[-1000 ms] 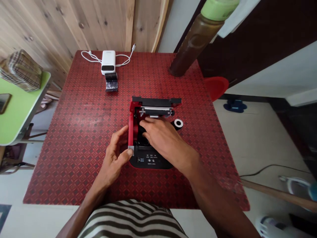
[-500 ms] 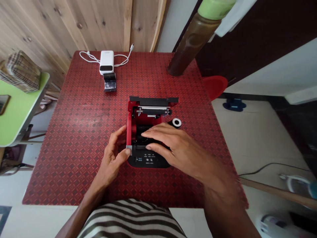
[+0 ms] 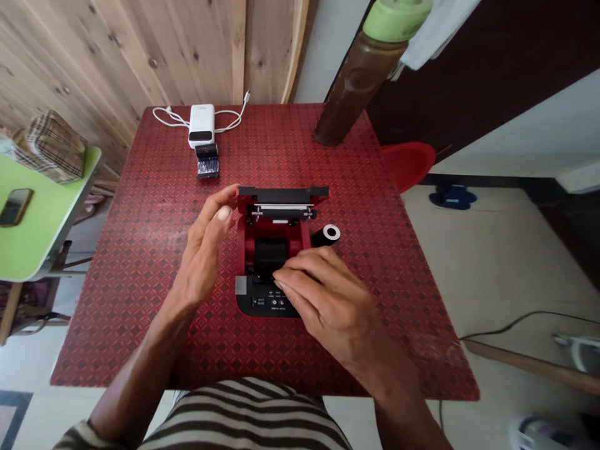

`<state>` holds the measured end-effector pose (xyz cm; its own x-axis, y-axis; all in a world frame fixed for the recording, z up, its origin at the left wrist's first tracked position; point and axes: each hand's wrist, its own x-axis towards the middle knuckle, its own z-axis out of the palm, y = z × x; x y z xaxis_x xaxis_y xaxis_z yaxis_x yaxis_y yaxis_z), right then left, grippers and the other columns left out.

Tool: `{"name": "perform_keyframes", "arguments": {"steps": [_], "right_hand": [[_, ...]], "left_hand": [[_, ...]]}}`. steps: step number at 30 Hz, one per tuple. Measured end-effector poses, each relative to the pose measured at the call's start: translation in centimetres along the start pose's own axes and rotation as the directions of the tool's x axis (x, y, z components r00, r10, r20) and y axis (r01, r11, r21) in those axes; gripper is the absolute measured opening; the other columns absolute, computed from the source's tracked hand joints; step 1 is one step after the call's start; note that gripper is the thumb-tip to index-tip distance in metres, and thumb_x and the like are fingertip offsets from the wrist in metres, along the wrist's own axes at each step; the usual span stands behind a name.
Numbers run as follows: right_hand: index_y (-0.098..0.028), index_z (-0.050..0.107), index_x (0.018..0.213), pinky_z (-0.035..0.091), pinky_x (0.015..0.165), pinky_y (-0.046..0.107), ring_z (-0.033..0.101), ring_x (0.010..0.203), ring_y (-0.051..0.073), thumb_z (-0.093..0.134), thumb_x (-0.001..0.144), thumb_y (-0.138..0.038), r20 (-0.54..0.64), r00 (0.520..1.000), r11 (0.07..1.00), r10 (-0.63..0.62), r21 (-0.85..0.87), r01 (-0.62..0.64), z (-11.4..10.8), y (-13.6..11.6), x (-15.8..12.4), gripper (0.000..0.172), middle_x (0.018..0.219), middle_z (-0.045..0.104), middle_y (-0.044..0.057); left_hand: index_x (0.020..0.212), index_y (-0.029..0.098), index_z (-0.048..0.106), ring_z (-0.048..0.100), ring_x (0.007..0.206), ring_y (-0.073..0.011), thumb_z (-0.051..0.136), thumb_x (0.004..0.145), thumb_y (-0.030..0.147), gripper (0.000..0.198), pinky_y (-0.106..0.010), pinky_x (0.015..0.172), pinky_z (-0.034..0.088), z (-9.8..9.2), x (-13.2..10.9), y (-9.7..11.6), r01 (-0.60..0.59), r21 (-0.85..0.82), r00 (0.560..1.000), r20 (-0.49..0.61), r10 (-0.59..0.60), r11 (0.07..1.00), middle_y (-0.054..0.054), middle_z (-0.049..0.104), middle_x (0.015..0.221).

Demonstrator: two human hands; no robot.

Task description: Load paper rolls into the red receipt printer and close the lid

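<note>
A red and black label printer (image 3: 241, 240) sits on the table with its lid (image 3: 281, 195) raised. Inside lies a roll of black labels (image 3: 270, 253), its loose end reaching the front edge by the button panel. My right hand (image 3: 335, 297) pinches that front end between thumb and fingers; the exact grip is partly hidden. At the lid's left corner is my left hand (image 3: 204, 240), fingers stretched out against it and thumb raised apart. Just right of the printer lies a small black roll with a white core (image 3: 330, 233).
Farther back are a white power bank (image 3: 201, 122) with a white cable (image 3: 229, 119) and a black label strip (image 3: 207, 161). A tall brown bottle (image 3: 349, 87) with a green lid stands at the back right. A phone (image 3: 16, 207) lies on the green table (image 3: 51, 212) at left.
My left hand has moved up from the printer's front left corner to the lid. My right hand has drawn back toward the front edge and closed into a pinch, uncovering the roll.
</note>
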<state>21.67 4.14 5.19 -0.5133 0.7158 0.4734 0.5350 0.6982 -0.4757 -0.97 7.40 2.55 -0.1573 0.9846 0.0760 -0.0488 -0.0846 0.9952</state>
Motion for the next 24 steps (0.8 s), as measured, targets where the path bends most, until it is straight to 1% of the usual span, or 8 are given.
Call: {"name": "perform_keyframes", "arguments": {"steps": [2,4,7,9,12,14,18,24], "right_hand": [[-0.018,0.078,0.107,0.067,0.090,0.040,0.072,0.096,0.024,0.066,0.105,0.002,-0.040,0.999,0.998,-0.011,-0.063,0.008,0.3,-0.4,-0.7,0.024,0.099,0.081,0.009],[-0.017,0.078,0.111,0.068,0.092,0.041,0.075,0.098,0.026,0.068,0.104,0.002,-0.087,0.995,0.989,-0.045,-0.147,0.032,0.6,-0.7,-1.3,0.023,0.099,0.083,0.010],[-0.017,0.079,0.113,0.068,0.089,0.042,0.078,0.100,0.028,0.068,0.104,0.002,-0.120,0.987,0.962,-0.108,-0.262,0.073,1.2,-1.0,-2.0,0.023,0.101,0.086,0.011],[-0.018,0.079,0.114,0.067,0.087,0.042,0.080,0.102,0.028,0.066,0.106,0.001,-0.116,0.986,0.950,-0.117,-0.304,0.077,1.4,-1.2,-2.4,0.024,0.105,0.088,0.012],[-0.021,0.078,0.115,0.065,0.092,0.044,0.083,0.112,0.030,0.070,0.107,-0.004,-0.144,0.985,0.938,-0.100,-0.343,0.045,1.8,-1.1,-2.7,0.020,0.120,0.089,0.013],[-0.020,0.077,0.114,0.064,0.098,0.047,0.083,0.120,0.032,0.073,0.106,-0.005,-0.167,0.982,0.944,-0.092,-0.329,0.033,2.0,-1.0,-2.8,0.016,0.128,0.088,0.015],[-0.014,0.075,0.112,0.063,0.102,0.046,0.086,0.119,0.032,0.073,0.104,0.001,-0.160,0.983,0.966,-0.090,-0.252,0.048,2.3,-0.8,-2.7,0.018,0.126,0.089,0.016],[-0.013,0.073,0.115,0.066,0.103,0.043,0.086,0.119,0.030,0.076,0.103,0.002,-0.164,0.986,0.978,-0.038,-0.208,0.003,2.4,-1.1,-2.6,0.020,0.126,0.089,0.015]], "left_hand": [[0.132,0.032,0.081,0.065,0.146,-0.0355,0.067,0.108,0.069,0.046,-0.055,0.126,0.050,0.3,-0.4,0.2,-0.030,-0.008,1.000,0.008,0.030,1.000,-0.006,0.077,0.144],[0.119,0.031,0.082,0.064,0.147,-0.0339,0.069,0.110,0.061,0.034,-0.054,0.128,0.048,0.4,-1.3,0.3,-0.046,0.026,0.999,-0.026,0.046,0.999,-0.006,0.078,0.140],[0.107,0.027,0.079,0.063,0.150,-0.0340,0.081,0.105,0.048,0.021,-0.052,0.127,0.049,0.3,-3.0,0.1,-0.004,0.070,0.999,-0.042,0.007,0.998,-0.007,0.076,0.146],[0.115,0.027,0.078,0.063,0.150,-0.0345,0.084,0.102,0.044,0.022,-0.052,0.125,0.052,0.3,-3.9,-0.2,0.033,0.059,0.999,-0.034,-0.031,0.998,-0.009,0.071,0.155],[0.145,0.030,0.068,0.062,0.153,-0.0342,0.086,0.100,0.041,0.050,-0.054,0.128,0.051,0.1,-5.0,-1.1,0.104,-0.002,0.994,-0.018,-0.104,0.995,-0.011,0.068,0.161],[0.155,0.030,0.063,0.061,0.156,-0.0341,0.085,0.100,0.040,0.060,-0.055,0.131,0.049,-0.1,-5.4,-1.8,0.160,-0.049,0.987,0.023,-0.159,0.986,-0.011,0.067,0.164],[0.157,0.029,0.066,0.061,0.159,-0.0337,0.082,0.104,0.041,0.056,-0.054,0.134,0.047,-0.4,-5.8,-2.4,0.186,-0.072,0.979,0.095,-0.179,0.980,-0.011,0.068,0.167],[0.159,0.031,0.066,0.062,0.159,-0.0327,0.079,0.107,0.039,0.054,-0.053,0.133,0.049,-0.3,-5.9,-2.2,0.157,-0.028,0.984,0.090,-0.154,0.987,-0.009,0.066,0.170]]}}
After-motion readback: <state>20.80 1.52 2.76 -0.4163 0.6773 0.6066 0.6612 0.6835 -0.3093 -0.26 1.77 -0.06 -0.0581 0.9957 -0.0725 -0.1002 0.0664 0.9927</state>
